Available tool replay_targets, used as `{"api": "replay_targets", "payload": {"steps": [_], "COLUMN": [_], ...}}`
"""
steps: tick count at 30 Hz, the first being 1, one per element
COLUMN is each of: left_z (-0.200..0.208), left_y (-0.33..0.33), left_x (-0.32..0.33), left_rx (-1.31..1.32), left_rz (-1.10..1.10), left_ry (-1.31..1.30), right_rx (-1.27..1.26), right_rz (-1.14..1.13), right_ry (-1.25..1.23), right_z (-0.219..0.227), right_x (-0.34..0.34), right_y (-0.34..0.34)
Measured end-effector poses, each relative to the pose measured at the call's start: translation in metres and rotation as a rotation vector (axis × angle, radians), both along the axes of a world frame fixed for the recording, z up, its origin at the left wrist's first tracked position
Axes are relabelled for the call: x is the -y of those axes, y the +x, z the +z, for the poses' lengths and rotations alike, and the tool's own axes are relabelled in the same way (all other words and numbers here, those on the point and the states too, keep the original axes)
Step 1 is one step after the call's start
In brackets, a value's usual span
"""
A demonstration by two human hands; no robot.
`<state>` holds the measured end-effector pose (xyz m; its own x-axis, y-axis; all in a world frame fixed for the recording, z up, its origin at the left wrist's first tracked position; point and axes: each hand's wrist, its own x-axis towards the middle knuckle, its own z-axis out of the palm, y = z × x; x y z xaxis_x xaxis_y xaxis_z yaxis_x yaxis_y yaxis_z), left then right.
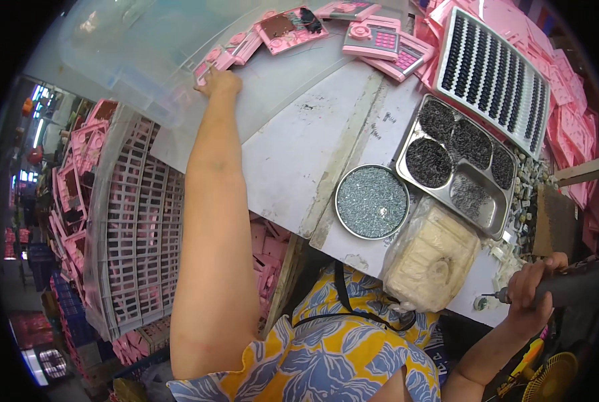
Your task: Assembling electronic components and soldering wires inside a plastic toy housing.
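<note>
My left arm stretches far forward. At its end my left hand (219,82) is closed on the near end of a pink plastic casing (222,60), the nearest in a curved row on the table; the fingertips are partly hidden. Low on the right, my right hand (535,285) wraps round a black electric screwdriver (577,283), its thin bit pointing left over the table edge. Farther along the row lie a casing with a brown panel and black wires (289,30) and pink casings with keypads (373,38).
A metal tray of dark screws (494,216), a round tin of silvery small parts (372,201) and a wrapped yellowish block (430,258) stand before me. A white rack of black pieces (494,80) leans on pink parts. At left stands a grey crate (139,221).
</note>
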<state>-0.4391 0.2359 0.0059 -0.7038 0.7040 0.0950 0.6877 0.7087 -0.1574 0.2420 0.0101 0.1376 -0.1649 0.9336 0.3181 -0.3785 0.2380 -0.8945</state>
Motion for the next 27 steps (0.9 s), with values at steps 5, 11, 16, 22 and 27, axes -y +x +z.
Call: {"api": "replay_targets", "payload": {"steps": [5, 11, 16, 22, 27], "left_z": [0.047, 0.096, 0.091, 0.047, 0.015], "left_y": [0.047, 0.098, 0.221, 0.223, 0.263], "left_x": [0.012, 0.081, 0.161, 0.157, 0.136], "left_rx": [-0.042, 0.358, 0.881, 0.499, 0.468], "left_rz": [-0.139, -0.469, -0.62, -0.828, -0.635], "left_ry": [0.412, 1.175, 1.301, 0.902, 0.332], "right_rx": [0.353, 0.401, 0.255, 0.297, 0.49], "right_rz": [-0.532, -0.469, 0.115, 0.178, 0.18], "right_ry": [0.237, 0.653, -0.23, -0.157, -0.071], "right_z": [0.006, -0.022, -0.072, -0.081, -0.075], "right_x": [0.008, 0.019, -0.005, -0.025, -0.025], "right_y": [0.01, -0.014, -0.066, -0.068, -0.071]}}
